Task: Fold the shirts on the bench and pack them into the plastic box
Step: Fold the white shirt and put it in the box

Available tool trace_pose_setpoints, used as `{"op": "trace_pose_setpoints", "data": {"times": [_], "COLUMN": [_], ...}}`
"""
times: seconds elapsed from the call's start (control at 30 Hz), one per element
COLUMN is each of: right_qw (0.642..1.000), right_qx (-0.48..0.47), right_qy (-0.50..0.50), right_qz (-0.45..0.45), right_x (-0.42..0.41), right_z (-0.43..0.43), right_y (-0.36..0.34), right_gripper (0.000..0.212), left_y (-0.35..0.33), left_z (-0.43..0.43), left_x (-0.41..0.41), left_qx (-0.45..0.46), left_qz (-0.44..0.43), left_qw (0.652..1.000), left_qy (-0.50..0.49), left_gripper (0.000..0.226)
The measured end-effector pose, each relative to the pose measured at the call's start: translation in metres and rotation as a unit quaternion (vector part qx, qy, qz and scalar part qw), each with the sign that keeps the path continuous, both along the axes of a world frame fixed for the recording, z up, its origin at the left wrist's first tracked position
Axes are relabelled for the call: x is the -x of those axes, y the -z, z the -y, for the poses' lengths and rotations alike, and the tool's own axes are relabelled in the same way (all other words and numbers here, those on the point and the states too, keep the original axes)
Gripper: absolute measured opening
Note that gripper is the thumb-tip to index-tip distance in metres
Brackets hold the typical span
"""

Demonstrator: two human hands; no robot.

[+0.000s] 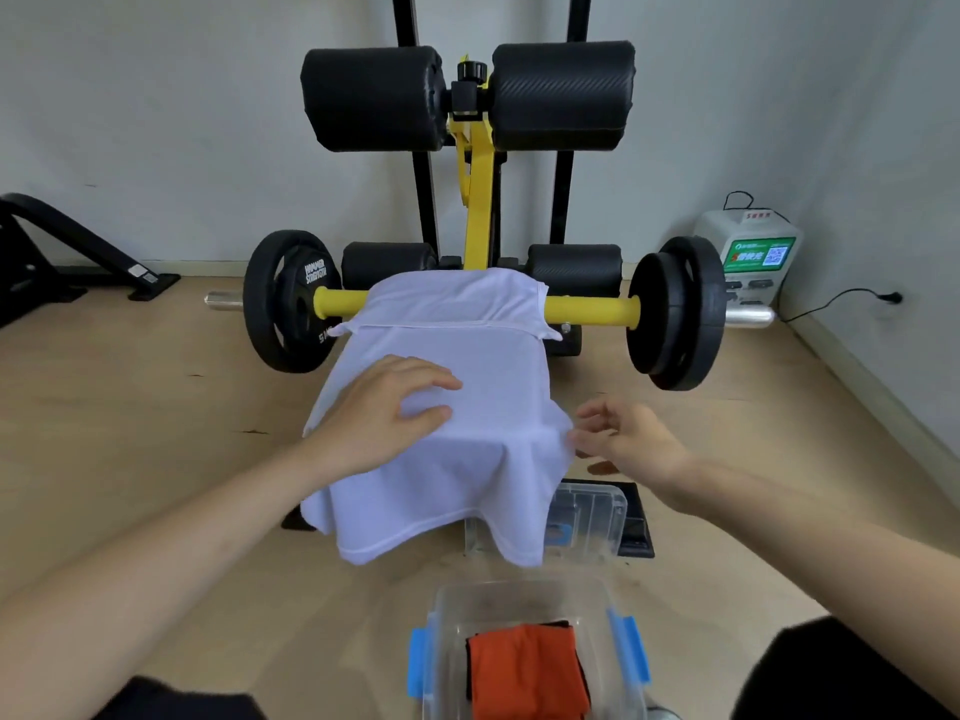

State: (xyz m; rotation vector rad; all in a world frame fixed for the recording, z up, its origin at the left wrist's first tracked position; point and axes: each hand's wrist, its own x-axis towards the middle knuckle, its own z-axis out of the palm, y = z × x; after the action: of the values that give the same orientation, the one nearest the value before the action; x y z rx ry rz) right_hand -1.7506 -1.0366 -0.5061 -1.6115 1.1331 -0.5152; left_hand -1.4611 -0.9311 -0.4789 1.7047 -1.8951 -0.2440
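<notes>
Left hand point(387, 407) lies flat, pinning the white shirt point(447, 449) to the counter; right hand point(631, 441), fingers point(587, 415) spread, empty, reaches its right edge to fold.

White on the bench, orange in the box

Plain white shirt point(447, 407); orange shirt point(527, 672) with black edging; clear plastic box point(441, 610), blue latches point(418, 662); yellow bar point(589, 308), black weight plates point(675, 314).

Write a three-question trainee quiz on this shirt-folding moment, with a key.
1. True or false: the left hand lies flat on the white shirt.
2. Which colour is the folded shirt on top in the plastic box? A) orange B) green C) blue
3. Fill in: the right hand is at the shirt's ____ edge.

Key: 1 true; 2 A, the orange shirt; 3 right.
</notes>
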Motion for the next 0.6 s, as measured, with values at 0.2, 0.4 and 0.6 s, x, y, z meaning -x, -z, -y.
{"op": "trace_pose_setpoints", "data": {"times": [0.2,0.4,0.6], "right_qw": [0.990,0.981,0.976], "right_qx": [-0.119,-0.180,-0.187], "right_qy": [-0.032,-0.050,0.021], "right_qz": [0.065,0.052,0.109], "right_x": [-0.004,-0.015,0.011], "right_z": [-0.043,-0.063,-0.080], "right_y": [0.038,0.074,0.066], "right_gripper": [0.025,0.018,0.021], "left_y": [0.031,0.036,0.038], "left_z": [-0.007,-0.006,-0.008], "left_x": [0.032,0.035,0.038], "left_qx": [0.048,0.086,0.105], "left_qz": [0.082,0.067,0.085], "left_qw": [0.995,0.994,0.990], "left_qy": [-0.017,-0.032,-0.031], "left_gripper": [0.039,0.033,0.035]}}
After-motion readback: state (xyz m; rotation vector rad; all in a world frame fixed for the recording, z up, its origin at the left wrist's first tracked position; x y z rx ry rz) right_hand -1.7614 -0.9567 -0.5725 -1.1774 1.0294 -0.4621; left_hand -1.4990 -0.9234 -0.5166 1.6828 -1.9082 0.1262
